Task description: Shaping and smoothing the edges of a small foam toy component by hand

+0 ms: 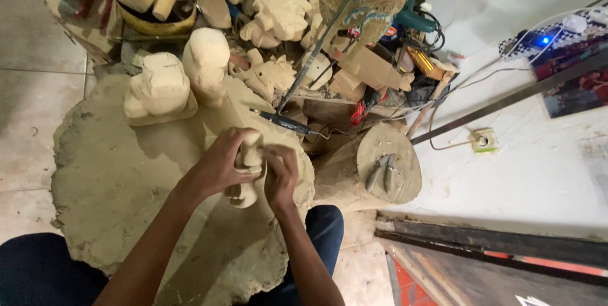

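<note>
Left hand [218,163] and right hand [280,176] both close around a small pale wooden carving [248,176], held over a rough wood slab [114,179]. Pliers [382,172] lie on a log stump [405,154] nearby.

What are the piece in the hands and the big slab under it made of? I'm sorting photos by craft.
The piece, held by both hands, looks like pale raw wood: matte, unpainted, roughly shaped. The slab looks like a cut tree round, dull and dusty, with an uneven bark-like edge; probably wood.
</note>
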